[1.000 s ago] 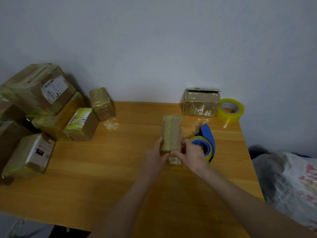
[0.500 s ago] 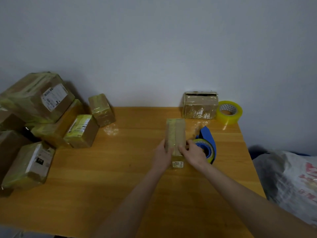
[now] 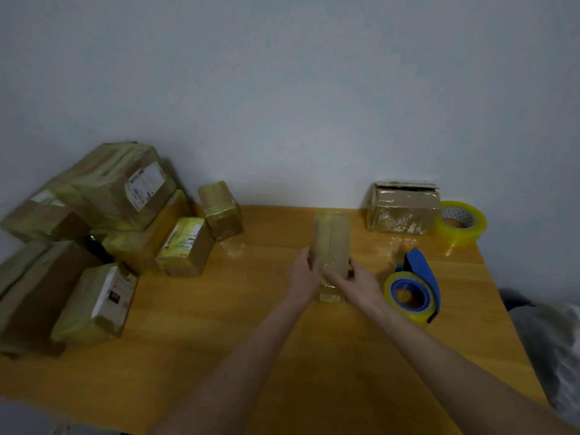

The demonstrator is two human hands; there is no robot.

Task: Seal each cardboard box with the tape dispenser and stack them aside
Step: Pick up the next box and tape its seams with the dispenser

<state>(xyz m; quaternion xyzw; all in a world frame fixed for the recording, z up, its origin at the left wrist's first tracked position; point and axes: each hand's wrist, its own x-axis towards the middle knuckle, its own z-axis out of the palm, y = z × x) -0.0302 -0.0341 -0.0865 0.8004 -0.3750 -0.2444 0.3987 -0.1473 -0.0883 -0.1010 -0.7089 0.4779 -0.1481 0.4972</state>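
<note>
Pale grey wall (image 3: pixel 282 105) is filling the upper half of the view, plain and matt, and meeting the far edge of an orange-brown wooden worktop (image 3: pixel 219 340) with visible grain and a slight shine.

Near the middle a narrow oblong box (image 3: pixel 331 243) is lying lengthwise, its brown cardboard wrapped in glossy clear tape. The left hand (image 3: pixel 303 276) is gripping its near left side with curled fingers, and the right hand (image 3: pixel 357 282) is gripping the near right side, one finger lying across the top. The hands are hiding most of the near end of the box, and blur is softening the fingers.

Just right of the right hand, the blue plastic tape dispenser (image 3: pixel 414 287) is lying on its side with its yellowish roll facing up. Against the wall a squat second box (image 3: pixel 403 208) is sitting with a ragged top flap, and touching it, a loose roll of tape (image 3: pixel 461 221) is resting near the right edge.

On the left a pile of taped boxes (image 3: pixel 119 215) is leaning together, several bearing white labels too small to read; the frame is cutting off its left side. Bare wood is lying between the pile and the hands. Beyond the right edge a crumpled pale bag (image 3: pixel 552 350) is showing, blurred.
</note>
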